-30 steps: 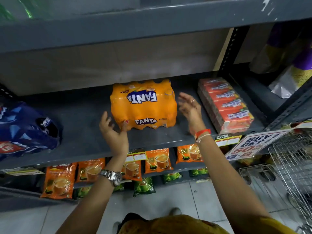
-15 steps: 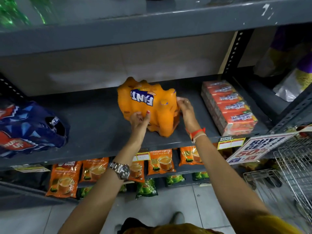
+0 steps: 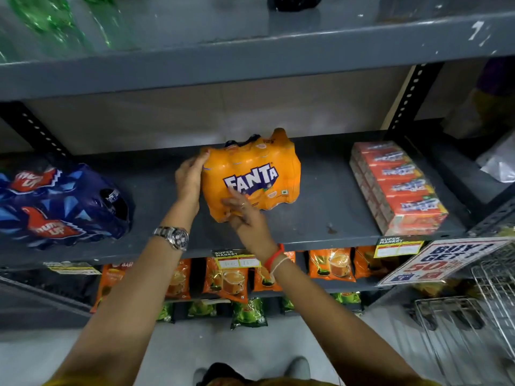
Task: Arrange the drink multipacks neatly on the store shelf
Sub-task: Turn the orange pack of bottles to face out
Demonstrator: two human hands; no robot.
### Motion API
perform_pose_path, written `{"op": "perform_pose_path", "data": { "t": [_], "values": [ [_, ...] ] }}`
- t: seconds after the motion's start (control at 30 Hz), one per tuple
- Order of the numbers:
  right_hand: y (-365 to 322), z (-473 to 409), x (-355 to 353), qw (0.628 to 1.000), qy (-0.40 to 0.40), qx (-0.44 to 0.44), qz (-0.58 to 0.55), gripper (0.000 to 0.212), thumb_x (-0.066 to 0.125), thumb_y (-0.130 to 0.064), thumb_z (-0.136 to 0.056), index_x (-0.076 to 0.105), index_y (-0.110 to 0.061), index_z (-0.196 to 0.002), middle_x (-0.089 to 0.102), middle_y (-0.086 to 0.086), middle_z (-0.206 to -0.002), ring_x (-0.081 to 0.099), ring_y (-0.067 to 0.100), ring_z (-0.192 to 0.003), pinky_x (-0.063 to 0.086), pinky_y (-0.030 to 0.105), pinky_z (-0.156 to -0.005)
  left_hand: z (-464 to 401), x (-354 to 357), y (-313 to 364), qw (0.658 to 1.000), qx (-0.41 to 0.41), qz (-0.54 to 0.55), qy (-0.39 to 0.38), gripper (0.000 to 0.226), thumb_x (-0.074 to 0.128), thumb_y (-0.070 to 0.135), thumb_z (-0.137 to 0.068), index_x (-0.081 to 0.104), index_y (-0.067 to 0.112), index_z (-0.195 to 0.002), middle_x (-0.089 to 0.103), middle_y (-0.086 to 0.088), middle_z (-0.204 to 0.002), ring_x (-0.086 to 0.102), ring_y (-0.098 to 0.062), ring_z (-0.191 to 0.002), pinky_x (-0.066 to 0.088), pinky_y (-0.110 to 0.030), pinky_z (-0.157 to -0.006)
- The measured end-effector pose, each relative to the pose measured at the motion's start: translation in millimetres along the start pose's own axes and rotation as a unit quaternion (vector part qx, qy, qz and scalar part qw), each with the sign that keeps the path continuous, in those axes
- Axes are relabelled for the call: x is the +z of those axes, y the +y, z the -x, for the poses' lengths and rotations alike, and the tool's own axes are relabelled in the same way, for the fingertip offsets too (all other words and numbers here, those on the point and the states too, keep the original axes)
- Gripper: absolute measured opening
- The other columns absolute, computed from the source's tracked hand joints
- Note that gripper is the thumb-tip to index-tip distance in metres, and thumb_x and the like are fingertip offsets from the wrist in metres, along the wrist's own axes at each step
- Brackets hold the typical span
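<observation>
An orange Fanta multipack [image 3: 259, 174] stands on the grey middle shelf [image 3: 320, 215], its logo facing me. My left hand [image 3: 189, 179] presses against the pack's left side, fingers curled over its upper corner. My right hand [image 3: 241, 211] holds the pack's lower front corner from below. A dark blue Thums Up multipack [image 3: 55, 204] lies on its side at the shelf's left end. A shrink-wrapped stack of red-orange drink cartons [image 3: 395, 188] sits at the right end.
The upper shelf [image 3: 250, 54] overhangs close above, carrying green bottles [image 3: 50, 20]. Below hang orange tea pouches [image 3: 225, 280] and green packets. A promo sign [image 3: 443, 260] and a wire trolley [image 3: 496, 302] stand at the right. Bare shelf surface lies on both sides of the Fanta pack.
The Fanta pack has been turned from lying skewed to standing with its logo facing me. My left hand went from its front to its left side; my right hand from its right side to the lower front corner.
</observation>
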State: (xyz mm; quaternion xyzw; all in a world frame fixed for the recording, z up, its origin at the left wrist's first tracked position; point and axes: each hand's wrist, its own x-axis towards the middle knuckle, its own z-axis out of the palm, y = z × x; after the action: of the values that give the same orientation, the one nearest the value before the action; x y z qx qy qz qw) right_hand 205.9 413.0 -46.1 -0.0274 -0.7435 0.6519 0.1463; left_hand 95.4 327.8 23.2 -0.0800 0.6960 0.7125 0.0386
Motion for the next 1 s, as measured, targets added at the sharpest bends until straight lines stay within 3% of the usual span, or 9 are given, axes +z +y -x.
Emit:
{"op": "perform_pose_path", "data": {
  "t": [0.1, 0.2, 0.3, 0.37, 0.43, 0.63, 0.77, 0.87, 1.0],
  "values": [
    [-7.1, -4.0, -34.3, 0.98, 0.192, -0.004, -0.062, 0.024, 0.054, 0.002, -0.088, 0.06, 0.0, -0.112, 0.065, 0.006, -0.098, 0.061, -0.001, -0.091, 0.052, 0.022, -0.086, 24.5, 1.2, -21.0, 0.995, 0.015, 0.052, 0.086, 0.04, 0.059, 0.038, -0.084, 0.055, 0.01, -0.112, 0.06, -0.005, -0.107, 0.06, -0.013, -0.09, 0.048, -0.018, -0.061],
    [-7.2, -24.3, -79.4, 0.935, 0.348, 0.004, -0.064, 0.02, 0.059, -0.012, -0.084, 0.058, -0.009, -0.104, 0.054, 0.006, -0.096, 0.054, -0.005, -0.082, 0.046, 0.011, -0.073, 46.6, 3.6, -47.4, 0.994, 0.041, 0.069, 0.078, 0.044, 0.051, 0.035, -0.09, 0.046, 0.001, -0.117, 0.061, -0.014, -0.107, 0.055, -0.003, -0.076, 0.046, -0.009, -0.05],
    [-7.3, -48.5, -103.5, 0.952, 0.29, 0.086, -0.052, 0.041, 0.063, -0.025, -0.088, 0.051, -0.011, -0.125, 0.049, 0.005, -0.121, 0.052, 0.013, -0.109, 0.048, 0.017, -0.079, 54.2, 4.0, -61.1, 0.998, 0.061, 0.032, 0.0, 0.036, 0.049, 0.034, -0.092, 0.036, 0.017, -0.12, 0.052, 0.006, -0.11, 0.056, -0.002, -0.091, 0.048, -0.007, -0.058],
    [-8.5, -54.2, -110.1, 0.967, 0.19, 0.14, -0.092, 0.048, 0.053, -0.032, -0.094, 0.041, -0.014, -0.137, 0.047, 0.001, -0.126, 0.057, 0.011, -0.103, 0.053, 0.01, -0.068, 50.8, 1.9, -62.3, 0.998, 0.054, 0.0, -0.02, 0.054, 0.053, 0.049, -0.084, 0.034, 0.021, -0.125, 0.045, -0.002, -0.126, 0.056, -0.011, -0.107, 0.051, -0.013, -0.065],
    [-6.6, -54.2, -112.0, 0.975, 0.129, 0.158, -0.087, 0.045, 0.043, -0.037, -0.098, 0.042, -0.012, -0.136, 0.056, 0.005, -0.123, 0.061, 0.004, -0.088, 0.058, 0.016, -0.07, 46.5, -2.8, -61.5, 0.997, 0.051, -0.04, -0.029, 0.065, 0.052, 0.059, -0.076, 0.034, 0.021, -0.126, 0.04, -0.01, -0.135, 0.054, -0.02, -0.116, 0.051, -0.019, -0.071],
    [-5.8, -33.8, -91.3, 0.975, 0.133, 0.153, -0.087, 0.044, 0.043, -0.039, -0.097, 0.047, -0.013, -0.132, 0.061, 0.012, -0.126, 0.065, 0.018, -0.099, 0.058, 0.031, -0.08, 34.0, -23.8, -57.0, 0.997, 0.044, -0.063, -0.023, 0.046, 0.041, 0.038, -0.094, 0.039, 0.008, -0.129, 0.053, -0.007, -0.12, 0.058, -0.017, -0.098, 0.044, -0.017, -0.066],
    [-11.4, -15.6, -73.5, 0.975, 0.131, 0.156, -0.087, 0.044, 0.045, -0.036, -0.096, 0.046, -0.011, -0.133, 0.06, 0.012, -0.126, 0.064, 0.01, -0.089, 0.055, 0.014, -0.066, 37.6, -45.3, -65.2, 0.996, 0.066, -0.057, -0.022, 0.045, 0.039, 0.037, -0.095, 0.038, 0.006, -0.128, 0.053, -0.005, -0.117, 0.056, -0.002, -0.086, 0.046, -0.014, -0.067],
    [-20.6, -5.4, -61.7, 0.972, 0.137, 0.169, -0.087, 0.044, 0.045, -0.036, -0.097, 0.044, -0.012, -0.134, 0.059, 0.01, -0.126, 0.06, 0.001, -0.084, 0.053, 0.009, -0.058, 40.3, -53.6, -62.3, 0.996, 0.07, -0.046, -0.027, 0.038, 0.038, 0.036, -0.096, 0.04, 0.012, -0.126, 0.051, -0.003, -0.117, 0.056, -0.007, -0.09, 0.049, -0.017, -0.073],
    [-26.8, 8.3, -55.3, 0.959, 0.201, 0.165, -0.117, 0.048, 0.05, -0.032, -0.095, 0.04, -0.011, -0.138, 0.052, 0.01, -0.136, 0.059, 0.014, -0.105, 0.049, 0.014, -0.075, 43.1, -56.9, -60.2, 0.994, 0.102, -0.032, 0.001, 0.051, 0.045, 0.033, -0.094, 0.029, 0.01, -0.137, 0.045, -0.008, -0.133, 0.05, -0.016, -0.114, 0.047, -0.025, -0.088]
  ]
}}
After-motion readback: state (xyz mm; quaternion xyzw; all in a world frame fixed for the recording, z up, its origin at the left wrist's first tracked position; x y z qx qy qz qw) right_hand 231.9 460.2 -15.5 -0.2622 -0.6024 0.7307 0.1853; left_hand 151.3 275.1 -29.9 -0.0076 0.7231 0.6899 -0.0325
